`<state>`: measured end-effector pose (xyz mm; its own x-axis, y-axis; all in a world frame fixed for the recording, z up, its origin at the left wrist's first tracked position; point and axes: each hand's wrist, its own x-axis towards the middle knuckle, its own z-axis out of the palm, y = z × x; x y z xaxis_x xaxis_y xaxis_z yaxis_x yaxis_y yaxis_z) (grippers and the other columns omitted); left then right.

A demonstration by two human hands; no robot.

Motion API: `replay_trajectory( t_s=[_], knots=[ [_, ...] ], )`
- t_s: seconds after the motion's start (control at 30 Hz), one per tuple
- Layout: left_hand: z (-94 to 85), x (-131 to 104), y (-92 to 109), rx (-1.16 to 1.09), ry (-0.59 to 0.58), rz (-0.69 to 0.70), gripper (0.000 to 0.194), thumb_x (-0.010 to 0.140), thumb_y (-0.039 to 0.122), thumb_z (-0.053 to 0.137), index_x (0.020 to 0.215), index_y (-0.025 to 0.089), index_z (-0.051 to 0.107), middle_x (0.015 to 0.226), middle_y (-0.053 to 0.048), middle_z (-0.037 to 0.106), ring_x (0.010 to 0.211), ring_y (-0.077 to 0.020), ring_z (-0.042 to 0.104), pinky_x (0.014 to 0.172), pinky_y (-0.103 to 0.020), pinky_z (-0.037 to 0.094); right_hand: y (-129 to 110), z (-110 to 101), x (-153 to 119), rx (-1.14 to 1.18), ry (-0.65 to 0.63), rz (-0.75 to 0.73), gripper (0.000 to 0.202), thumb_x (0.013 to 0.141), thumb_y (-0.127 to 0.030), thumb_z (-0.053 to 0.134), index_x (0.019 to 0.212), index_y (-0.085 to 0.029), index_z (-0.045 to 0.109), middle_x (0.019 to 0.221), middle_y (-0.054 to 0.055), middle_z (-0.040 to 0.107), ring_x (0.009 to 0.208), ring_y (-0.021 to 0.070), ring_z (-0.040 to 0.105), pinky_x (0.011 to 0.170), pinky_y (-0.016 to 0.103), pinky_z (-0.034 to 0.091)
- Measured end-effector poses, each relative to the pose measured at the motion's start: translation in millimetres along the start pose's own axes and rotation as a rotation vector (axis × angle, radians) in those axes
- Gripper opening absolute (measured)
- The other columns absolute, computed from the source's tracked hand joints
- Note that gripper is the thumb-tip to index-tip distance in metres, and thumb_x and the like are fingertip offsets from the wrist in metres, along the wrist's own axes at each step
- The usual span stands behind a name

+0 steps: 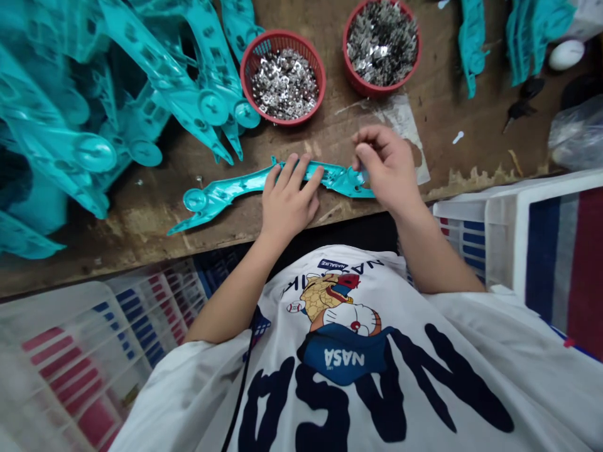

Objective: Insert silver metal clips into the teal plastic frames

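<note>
A long turquoise plastic part [245,182] lies across the wooden bench in front of me. My left hand [291,194] rests on its middle with the fingers spread. Over the part's right end is my right hand [384,163], its fingers curled and pinched together; whatever they hold is too small to make out. Beyond the part stand a red basket [318,100] of small shiny metal pieces and a second red basket [348,66] filled with darker metal pieces.
Many turquoise parts [141,63] are piled at the left. More turquoise parts [472,44], a white oval object [566,55] and a clear plastic bag [577,135] are at the right. White crates [506,232] stand below the bench edge.
</note>
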<state>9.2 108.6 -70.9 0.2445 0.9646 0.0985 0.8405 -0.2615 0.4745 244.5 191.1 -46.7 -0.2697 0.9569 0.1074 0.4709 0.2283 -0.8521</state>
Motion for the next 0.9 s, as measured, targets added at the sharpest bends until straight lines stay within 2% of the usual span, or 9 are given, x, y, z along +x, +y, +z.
replay_trajectory(
  t_s=[0.1,0.17,0.27,0.4,0.53,0.7,0.8,0.9],
  knots=[
    [1.3,0,0,0.000,-0.001,0.001,0.065,0.110,0.029,0.057,0.175,0.033,0.062,0.187,-0.010,0.054,0.179,-0.0371,0.046,0.149,-0.067,0.029,0,21,6,0.138,0.001,0.027,0.070,0.118,-0.091,0.032,0.137,-0.032,0.066,0.116,0.008,0.081,0.108,0.0288,0.082,0.093,0.049,0.070],
    [1.6,1,0,-0.004,-0.004,0.002,0.066,0.110,0.027,0.056,0.176,0.031,0.060,0.186,-0.011,0.056,0.178,-0.0369,0.047,0.149,-0.067,0.030,-3,36,8,0.199,-0.001,-0.018,0.066,0.118,-0.090,0.032,0.134,-0.033,0.060,0.115,0.008,0.082,0.110,0.0282,0.084,0.094,0.049,0.071],
    [0.2,2,0,0.008,-0.004,0.006,0.065,0.111,0.027,0.053,0.176,0.030,0.060,0.185,-0.010,0.058,0.178,-0.0365,0.047,0.148,-0.067,0.032,-6,50,9,0.298,0.015,-0.101,0.049,0.120,-0.079,0.041,0.127,-0.032,0.055,0.114,0.007,0.083,0.115,0.0284,0.086,0.101,0.050,0.072],
    [-2.3,2,0,0.033,0.000,0.019,0.064,0.113,0.028,0.052,0.176,0.031,0.059,0.185,-0.010,0.058,0.178,-0.0357,0.047,0.146,-0.066,0.035,-7,51,6,0.100,-0.034,-0.036,0.044,0.125,-0.066,0.037,0.133,-0.030,0.061,0.116,0.009,0.081,0.126,0.0307,0.084,0.111,0.054,0.068],
    [-2.5,2,-1,0.047,-0.004,0.026,0.066,0.112,0.028,0.053,0.178,0.031,0.056,0.185,-0.010,0.057,0.178,-0.0355,0.048,0.146,-0.065,0.035,-6,50,4,-0.021,-0.036,-0.004,0.049,0.128,-0.059,0.028,0.140,-0.030,0.065,0.114,0.009,0.080,0.124,0.0296,0.083,0.111,0.055,0.067],
    [-2.4,1,-1,0.058,0.010,0.041,0.072,0.111,0.027,0.055,0.183,0.033,0.050,0.185,-0.010,0.057,0.178,-0.0351,0.047,0.146,-0.064,0.034,0,48,4,-0.007,-0.032,-0.054,0.048,0.128,-0.059,0.030,0.139,-0.029,0.065,0.119,0.010,0.081,0.114,0.0264,0.083,0.106,0.048,0.067],
    [-3.1,0,-1,0.049,0.021,0.046,0.070,0.110,0.028,0.057,0.181,0.031,0.054,0.185,-0.011,0.058,0.177,-0.0358,0.048,0.145,-0.063,0.035,2,47,2,0.044,-0.018,-0.125,0.048,0.126,-0.062,0.035,0.136,-0.027,0.065,0.122,0.012,0.082,0.111,0.0260,0.083,0.107,0.045,0.067],
    [-4.7,1,-1,0.019,0.004,0.031,0.064,0.111,0.028,0.056,0.175,0.028,0.062,0.185,-0.012,0.057,0.178,-0.0362,0.048,0.146,-0.063,0.033,1,51,0,0.048,-0.041,-0.171,0.054,0.125,-0.070,0.035,0.134,-0.027,0.067,0.113,0.009,0.081,0.103,0.0252,0.083,0.104,0.044,0.068]
  ],
)
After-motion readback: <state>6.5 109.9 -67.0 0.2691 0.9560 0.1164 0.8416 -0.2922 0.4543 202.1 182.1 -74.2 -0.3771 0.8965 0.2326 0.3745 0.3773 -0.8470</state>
